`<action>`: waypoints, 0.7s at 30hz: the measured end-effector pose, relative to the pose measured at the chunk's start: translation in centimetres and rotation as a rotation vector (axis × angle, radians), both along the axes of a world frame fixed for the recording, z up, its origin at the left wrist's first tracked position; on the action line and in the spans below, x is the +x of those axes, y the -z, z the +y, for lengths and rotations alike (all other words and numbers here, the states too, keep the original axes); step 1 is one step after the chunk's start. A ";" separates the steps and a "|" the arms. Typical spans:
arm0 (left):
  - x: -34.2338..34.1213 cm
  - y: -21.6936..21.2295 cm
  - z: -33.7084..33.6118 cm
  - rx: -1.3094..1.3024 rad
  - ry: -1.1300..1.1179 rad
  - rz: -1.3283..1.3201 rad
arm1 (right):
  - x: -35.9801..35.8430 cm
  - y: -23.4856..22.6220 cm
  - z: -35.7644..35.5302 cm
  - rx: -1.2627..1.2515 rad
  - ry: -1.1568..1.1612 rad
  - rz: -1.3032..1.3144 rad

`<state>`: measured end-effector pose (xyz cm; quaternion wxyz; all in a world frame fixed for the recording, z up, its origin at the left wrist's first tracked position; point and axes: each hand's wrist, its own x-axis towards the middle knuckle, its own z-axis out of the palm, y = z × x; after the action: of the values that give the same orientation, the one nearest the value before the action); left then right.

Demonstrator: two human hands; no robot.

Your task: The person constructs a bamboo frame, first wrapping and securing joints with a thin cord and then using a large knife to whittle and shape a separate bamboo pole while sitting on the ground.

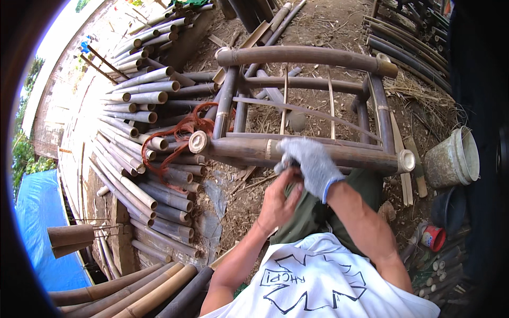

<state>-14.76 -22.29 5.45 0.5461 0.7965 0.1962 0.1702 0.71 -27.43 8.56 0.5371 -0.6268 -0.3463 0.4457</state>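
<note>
A dark bamboo frame (307, 54), made of thick poles with thinner rails and slats between them, stands before me. Its near pole (238, 147) runs crosswise just beyond my knees, with pale cut ends. My right hand (312, 163), in a grey knitted glove, rests against the middle of this pole, fingers curled. Below it, my bare left hand (280, 199) is closed, its fingertips meeting the glove. Something small and dark shows between the two hands, too hidden to name. Reddish-orange strands (185, 127) hang in a loose bundle by the frame's left side.
Stacked bamboo poles (154, 98) fill the left side, and more lie at lower left (143, 294). On the right stand a dirty white bucket (445, 161) and a red can (433, 238). Further poles (408, 50) lie at far right. Shavings litter the dirt floor (334, 26).
</note>
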 end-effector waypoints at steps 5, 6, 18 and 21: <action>3.8 3.8 4.6 -0.312 -0.199 -0.221 | 2.7 -1.3 5.6 0.121 0.257 0.575; 3.4 3.6 6.4 -0.332 -0.159 -0.095 | 2.8 -1.4 6.7 0.155 0.331 0.702; 9.2 -3.8 19.1 -1.293 -0.331 -0.496 | 0.2 5.6 3.8 0.056 -0.034 0.416; 10.1 -2.5 18.7 -1.140 -0.415 -0.475 | -0.3 4.8 3.7 0.005 0.155 0.142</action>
<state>-4.70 -3.55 7.93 0.8672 0.2684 0.2795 0.3127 0.42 -23.71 3.73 0.5946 -0.6175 -0.2588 0.4452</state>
